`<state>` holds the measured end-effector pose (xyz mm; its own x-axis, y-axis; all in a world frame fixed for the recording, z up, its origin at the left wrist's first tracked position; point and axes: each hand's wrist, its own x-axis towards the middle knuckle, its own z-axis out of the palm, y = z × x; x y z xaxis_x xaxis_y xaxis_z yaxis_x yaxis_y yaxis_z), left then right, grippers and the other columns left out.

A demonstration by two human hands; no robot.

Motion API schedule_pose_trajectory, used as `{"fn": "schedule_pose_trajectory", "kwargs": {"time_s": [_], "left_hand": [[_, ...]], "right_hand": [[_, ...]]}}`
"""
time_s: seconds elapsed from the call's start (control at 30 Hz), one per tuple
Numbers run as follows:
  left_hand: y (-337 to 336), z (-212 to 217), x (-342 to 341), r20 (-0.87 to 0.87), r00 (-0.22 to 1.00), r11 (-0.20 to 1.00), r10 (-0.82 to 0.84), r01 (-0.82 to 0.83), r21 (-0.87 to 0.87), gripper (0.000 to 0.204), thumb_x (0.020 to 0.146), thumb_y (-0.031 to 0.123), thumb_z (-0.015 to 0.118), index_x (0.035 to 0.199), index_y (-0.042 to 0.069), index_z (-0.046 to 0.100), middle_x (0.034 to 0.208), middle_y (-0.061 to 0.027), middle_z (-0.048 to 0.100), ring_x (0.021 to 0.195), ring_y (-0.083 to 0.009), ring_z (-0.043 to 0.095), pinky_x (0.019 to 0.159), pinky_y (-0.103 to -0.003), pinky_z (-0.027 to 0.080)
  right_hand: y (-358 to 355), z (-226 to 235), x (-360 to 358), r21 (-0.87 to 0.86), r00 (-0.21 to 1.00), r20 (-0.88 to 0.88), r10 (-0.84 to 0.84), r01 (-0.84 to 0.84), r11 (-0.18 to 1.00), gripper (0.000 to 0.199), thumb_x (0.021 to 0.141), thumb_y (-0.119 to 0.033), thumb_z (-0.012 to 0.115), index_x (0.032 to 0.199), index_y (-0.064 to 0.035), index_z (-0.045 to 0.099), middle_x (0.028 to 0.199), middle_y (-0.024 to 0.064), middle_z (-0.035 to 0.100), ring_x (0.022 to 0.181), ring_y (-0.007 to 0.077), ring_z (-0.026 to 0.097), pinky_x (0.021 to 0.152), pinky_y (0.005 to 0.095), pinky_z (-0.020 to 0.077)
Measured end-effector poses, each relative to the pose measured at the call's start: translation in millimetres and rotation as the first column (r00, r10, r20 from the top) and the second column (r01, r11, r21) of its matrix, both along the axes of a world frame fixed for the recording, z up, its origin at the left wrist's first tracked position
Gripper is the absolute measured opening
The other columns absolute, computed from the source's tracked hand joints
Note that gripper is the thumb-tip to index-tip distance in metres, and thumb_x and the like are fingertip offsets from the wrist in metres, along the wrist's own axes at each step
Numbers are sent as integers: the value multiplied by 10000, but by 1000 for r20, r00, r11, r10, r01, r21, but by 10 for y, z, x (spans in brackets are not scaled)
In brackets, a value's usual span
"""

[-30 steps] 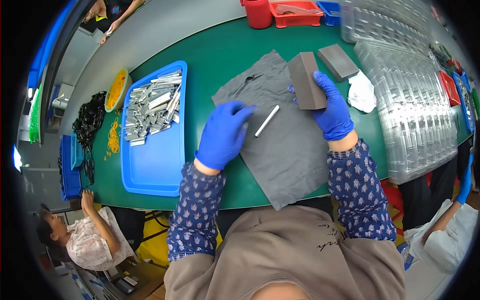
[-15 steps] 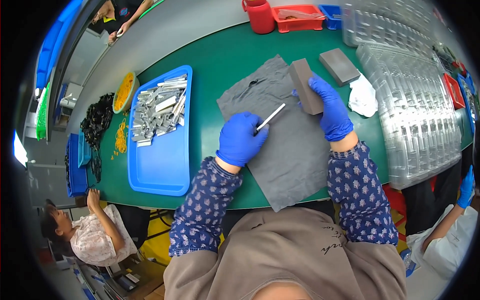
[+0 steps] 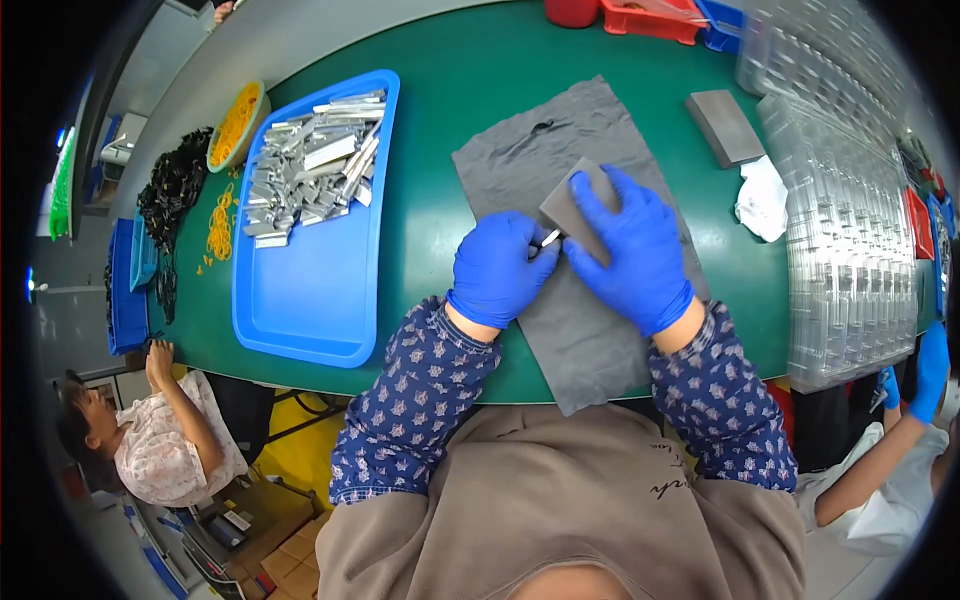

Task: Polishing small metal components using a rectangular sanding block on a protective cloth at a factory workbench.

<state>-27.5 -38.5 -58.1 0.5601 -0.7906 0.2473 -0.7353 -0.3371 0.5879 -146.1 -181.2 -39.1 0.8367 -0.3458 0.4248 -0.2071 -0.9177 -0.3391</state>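
Observation:
My left hand (image 3: pixel 502 268), in a blue glove, is closed on a small silvery metal strip (image 3: pixel 551 238); only its tip shows past the thumb. A grey-brown sanding block (image 3: pixel 572 208) lies under the spread fingers of my right hand (image 3: pixel 640 258), also blue-gloved, which grips it from above. The block's near end touches or covers the strip; the exact contact is hidden. Both hands are over a dark grey cloth (image 3: pixel 590 345) on the green table. To the left, a blue tray (image 3: pixel 305 310) holds a heap of similar metal strips (image 3: pixel 300 170).
A second grey block (image 3: pixel 725 127) and a crumpled white cloth (image 3: pixel 762 200) lie to the right, beside stacked clear plastic trays (image 3: pixel 840 240). A bowl of yellow rubber bands (image 3: pixel 236 125) stands far left. A person (image 3: pixel 175 440) sits at left, another (image 3: pixel 880 470) at right.
My right hand has brought the block down and left, from upright beside the strip to flat over its end. The view has shifted slightly; the left hand still grips the strip.

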Motion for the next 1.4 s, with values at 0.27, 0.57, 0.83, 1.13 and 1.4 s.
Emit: {"fn": "schedule_pose_trajectory", "kwargs": {"time_s": [0.27, 0.57, 0.83, 1.13, 1.4], "left_hand": [[-22, -20, 35, -9, 1000, 1000, -15, 15, 10, 152, 753, 221, 696, 712, 93, 624, 715, -98, 588, 711, -302, 582, 616, -424, 467], [-25, -35, 11, -10, 1000, 1000, -12, 12, -21, 150, 756, 227, 685, 720, 94, 626, 725, -94, 594, 721, -305, 584, 624, -428, 467], [3, -56, -19, 104, 993, 999, -48, 50, -13, 149, 764, 218, 683, 764, 93, 603, 748, -100, 573, 739, -309, 570, 628, -432, 467], [60, 33, 15, 23, 992, 991, -127, 128, -42, 245, 733, 233, 757, 854, 43, 661, 759, -95, 603, 713, -248, 596, 646, -348, 485], [67, 33, 31, 2, 989, 989, -150, 150, -5, 238, 737, 231, 735, 880, 56, 659, 795, -98, 592, 766, -277, 580, 680, -381, 481]], "right_hand": [[-31, -6, 74, -6, 994, -59, -94, 94, 996, 648, 759, -277, 703, 1365, -161, 507, 1272, 252, 508, 1064, 413, 538, 922, 459, 444], [-150, -65, 64, -31, 990, -61, -130, 128, 991, 631, 761, -270, 710, 1354, -168, 522, 1259, 249, 523, 1063, 405, 546, 914, 440, 460], [-463, -139, 4, -79, 982, -27, -188, 186, 979, 589, 776, -269, 716, 1329, -152, 552, 1222, 255, 540, 1083, 403, 541, 940, 437, 447], [-489, -128, -32, 264, 987, 81, -136, 110, 958, 591, 780, -219, 733, 1330, -102, 552, 1245, 196, 535, 1139, 321, 539, 997, 376, 424], [-494, -110, -26, 316, 988, 89, -125, 91, 944, 588, 791, -176, 728, 1344, -110, 541, 1256, 171, 536, 1160, 289, 532, 1018, 362, 411]]}}
